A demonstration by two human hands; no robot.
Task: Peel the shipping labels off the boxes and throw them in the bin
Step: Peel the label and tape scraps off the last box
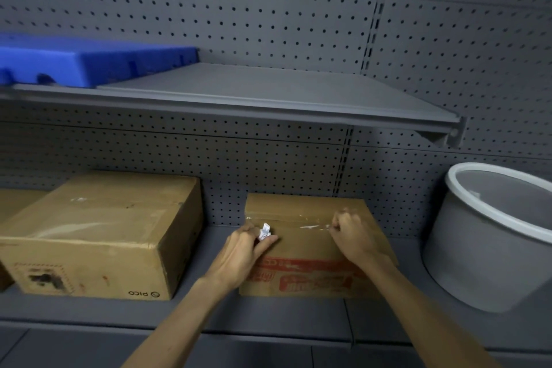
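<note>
Head view, step: I'm partway through peeling the label off the small brown cardboard box with red print (313, 248) on the lower grey shelf (268, 317).
Left hand (245, 254): my fingers pinch a crumpled white scrap of label (264, 231) just above the box's top.
Right hand (352, 233): curled tight, picking at the white label remnants (310, 227) stuck along the tape seam.
Bin: the grey round plastic bin with a white rim (490, 248) stands near the box, on its right.
Next move, I judge: lift the remaining strip cleanly, then carry both scraps over the rim.
Other box: the larger brown cardboard box (98, 233) at left, label residue faint.
</note>
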